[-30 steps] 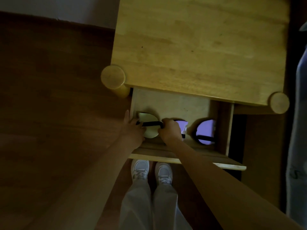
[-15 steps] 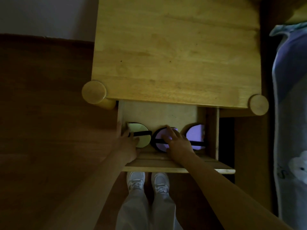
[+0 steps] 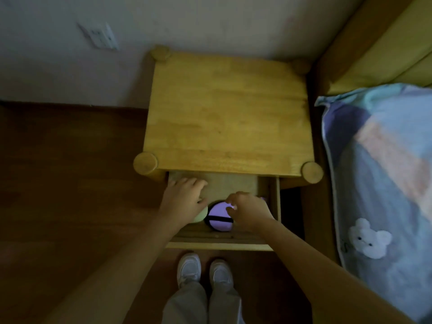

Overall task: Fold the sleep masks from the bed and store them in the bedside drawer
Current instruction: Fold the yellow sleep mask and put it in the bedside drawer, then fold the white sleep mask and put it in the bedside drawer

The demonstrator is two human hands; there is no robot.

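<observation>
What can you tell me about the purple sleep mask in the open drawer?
The purple sleep mask looks folded into a rounded, soft pale-lilac pad with a dark edge and a black strap across its lower half. It lies flat in the wooden drawer, near the front. The right hand covers its right side, fingertips at its top edge. A pale green mask sits close on its left, mostly under the left hand.
</observation>
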